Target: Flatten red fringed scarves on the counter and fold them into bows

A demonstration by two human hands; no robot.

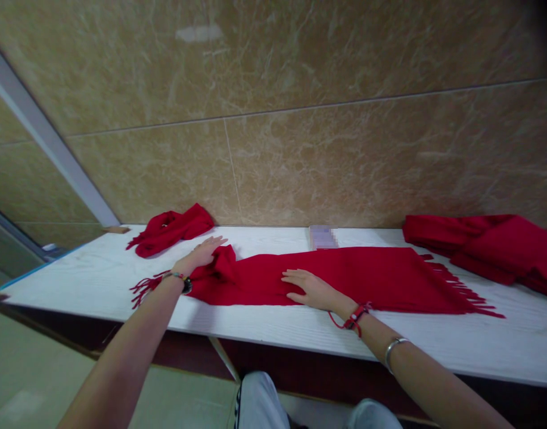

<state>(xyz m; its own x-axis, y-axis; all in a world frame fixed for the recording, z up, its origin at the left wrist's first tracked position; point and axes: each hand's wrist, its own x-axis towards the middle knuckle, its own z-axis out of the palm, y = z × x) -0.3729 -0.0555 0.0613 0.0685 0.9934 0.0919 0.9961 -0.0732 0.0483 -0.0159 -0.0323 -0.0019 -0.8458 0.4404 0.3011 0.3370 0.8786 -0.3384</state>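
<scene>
palm down and loosely spread, the right hand lies on a red fringed scarf; the left hand touches its rumpled left end, and i can't tell whether it grips cloth. the scarf runs lengthwise between the long edges of the tabletop. by the far edge sit a red bundle at left, a small blurred packet, and folded red fabric at right.

The worktop is free at its left end; the fringed scarf blocks the middle, the wall the far side.
</scene>
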